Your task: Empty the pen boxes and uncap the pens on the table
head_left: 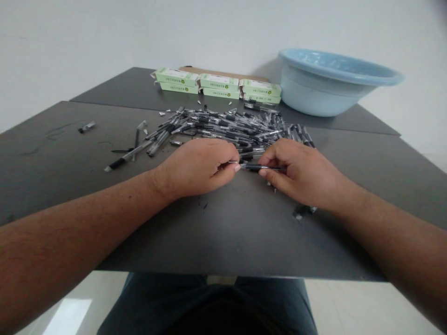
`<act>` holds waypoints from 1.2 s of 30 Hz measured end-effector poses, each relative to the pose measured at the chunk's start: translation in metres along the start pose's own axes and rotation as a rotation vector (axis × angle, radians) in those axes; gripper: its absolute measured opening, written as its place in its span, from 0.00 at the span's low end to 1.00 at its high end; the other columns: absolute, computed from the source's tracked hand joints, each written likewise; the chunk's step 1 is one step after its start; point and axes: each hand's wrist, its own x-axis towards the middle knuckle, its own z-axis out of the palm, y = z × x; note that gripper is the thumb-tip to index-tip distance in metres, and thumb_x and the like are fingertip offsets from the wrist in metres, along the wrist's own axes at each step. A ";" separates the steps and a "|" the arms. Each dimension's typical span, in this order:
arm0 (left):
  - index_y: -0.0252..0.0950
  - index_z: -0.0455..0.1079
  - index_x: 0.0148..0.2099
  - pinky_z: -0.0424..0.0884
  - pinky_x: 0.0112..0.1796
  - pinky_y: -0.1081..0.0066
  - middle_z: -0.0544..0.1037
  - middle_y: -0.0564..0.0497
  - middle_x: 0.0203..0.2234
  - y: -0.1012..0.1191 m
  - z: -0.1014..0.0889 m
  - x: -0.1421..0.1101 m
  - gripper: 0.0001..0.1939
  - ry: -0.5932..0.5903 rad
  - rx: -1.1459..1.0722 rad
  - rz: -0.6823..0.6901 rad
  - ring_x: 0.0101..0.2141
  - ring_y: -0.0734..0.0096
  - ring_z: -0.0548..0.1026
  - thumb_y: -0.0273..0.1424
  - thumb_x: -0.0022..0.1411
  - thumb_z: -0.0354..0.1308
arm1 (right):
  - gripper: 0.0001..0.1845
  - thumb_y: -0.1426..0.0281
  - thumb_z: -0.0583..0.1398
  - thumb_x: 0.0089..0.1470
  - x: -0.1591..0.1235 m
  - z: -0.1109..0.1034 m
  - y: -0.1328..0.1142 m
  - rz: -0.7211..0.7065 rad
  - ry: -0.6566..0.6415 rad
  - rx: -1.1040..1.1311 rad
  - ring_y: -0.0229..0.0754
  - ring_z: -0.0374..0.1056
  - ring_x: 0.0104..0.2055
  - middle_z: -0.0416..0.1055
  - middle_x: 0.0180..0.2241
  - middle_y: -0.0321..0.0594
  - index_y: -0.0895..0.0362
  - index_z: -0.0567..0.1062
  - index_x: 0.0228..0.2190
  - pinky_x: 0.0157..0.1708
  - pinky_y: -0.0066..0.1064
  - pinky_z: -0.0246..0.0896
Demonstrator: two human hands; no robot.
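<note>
Between my two hands a pen point(252, 166) with a black grip lies level, just above the dark table. My left hand point(206, 167) is closed, thumb and forefinger pinching the pen's left end. Fingers of my right hand point(296, 170) are wrapped around the pen's other end, so part of it is hidden. Right behind my hands spreads a heap of clear pens point(223, 125) with black grips, and my knuckles cover its near edge.
Several green-and-white boxes point(220, 86) stand stacked in rows at the back. A light blue basin point(314, 93) sits at the back right. Loose pen parts lie left of the heap, including a short clear piece point(86, 127). Another small piece point(303, 212) lies by my right wrist.
</note>
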 end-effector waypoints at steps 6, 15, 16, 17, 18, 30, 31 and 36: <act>0.36 0.76 0.41 0.71 0.41 0.63 0.80 0.47 0.32 -0.001 -0.001 0.002 0.14 -0.064 0.033 0.022 0.37 0.60 0.79 0.34 0.73 0.50 | 0.03 0.70 0.64 0.60 0.001 -0.002 -0.004 0.024 -0.015 0.054 0.46 0.74 0.38 0.77 0.36 0.40 0.52 0.76 0.38 0.38 0.37 0.64; 0.37 0.76 0.41 0.69 0.38 0.65 0.80 0.48 0.31 -0.018 -0.014 -0.002 0.16 -0.066 0.056 -0.088 0.34 0.63 0.77 0.38 0.74 0.49 | 0.02 0.69 0.64 0.61 -0.001 -0.004 0.006 0.087 0.025 0.030 0.45 0.74 0.35 0.78 0.34 0.39 0.51 0.76 0.38 0.35 0.37 0.65; 0.37 0.76 0.41 0.69 0.39 0.65 0.80 0.48 0.31 -0.018 -0.014 -0.002 0.16 -0.065 0.052 -0.081 0.34 0.63 0.77 0.38 0.74 0.49 | 0.02 0.69 0.65 0.61 -0.001 -0.004 0.006 0.087 0.024 0.027 0.45 0.74 0.35 0.79 0.35 0.39 0.51 0.76 0.38 0.35 0.37 0.65; 0.37 0.76 0.41 0.70 0.39 0.65 0.80 0.49 0.31 -0.017 -0.013 -0.002 0.16 -0.063 0.046 -0.072 0.35 0.63 0.78 0.38 0.74 0.49 | 0.02 0.68 0.65 0.61 -0.001 -0.003 0.005 0.087 0.023 0.023 0.45 0.74 0.35 0.79 0.35 0.39 0.51 0.76 0.38 0.35 0.37 0.65; 0.37 0.76 0.41 0.70 0.40 0.65 0.80 0.49 0.32 -0.015 -0.011 -0.001 0.16 -0.063 0.041 -0.064 0.35 0.62 0.78 0.38 0.74 0.49 | 0.02 0.69 0.65 0.62 -0.001 -0.003 0.004 0.085 0.023 0.018 0.46 0.74 0.36 0.79 0.35 0.39 0.51 0.76 0.38 0.35 0.37 0.66; 0.36 0.77 0.46 0.72 0.47 0.63 0.83 0.46 0.38 -0.004 -0.004 0.000 0.18 -0.047 -0.002 -0.021 0.43 0.59 0.81 0.38 0.78 0.48 | 0.03 0.70 0.63 0.62 0.000 0.001 -0.004 0.031 -0.001 0.028 0.46 0.74 0.39 0.78 0.37 0.40 0.53 0.78 0.39 0.38 0.37 0.65; 0.36 0.77 0.45 0.72 0.47 0.63 0.83 0.46 0.38 -0.006 -0.005 -0.001 0.18 -0.047 0.006 -0.027 0.43 0.58 0.81 0.38 0.77 0.48 | 0.03 0.70 0.63 0.62 0.000 0.001 -0.002 0.037 0.004 0.021 0.46 0.74 0.38 0.78 0.36 0.40 0.52 0.78 0.39 0.37 0.37 0.65; 0.37 0.78 0.45 0.73 0.46 0.63 0.83 0.46 0.37 -0.012 -0.006 -0.003 0.17 -0.065 0.028 -0.026 0.43 0.59 0.81 0.38 0.76 0.49 | 0.03 0.70 0.64 0.62 -0.002 -0.001 0.002 0.067 0.022 -0.005 0.46 0.75 0.37 0.79 0.36 0.39 0.51 0.77 0.39 0.36 0.37 0.65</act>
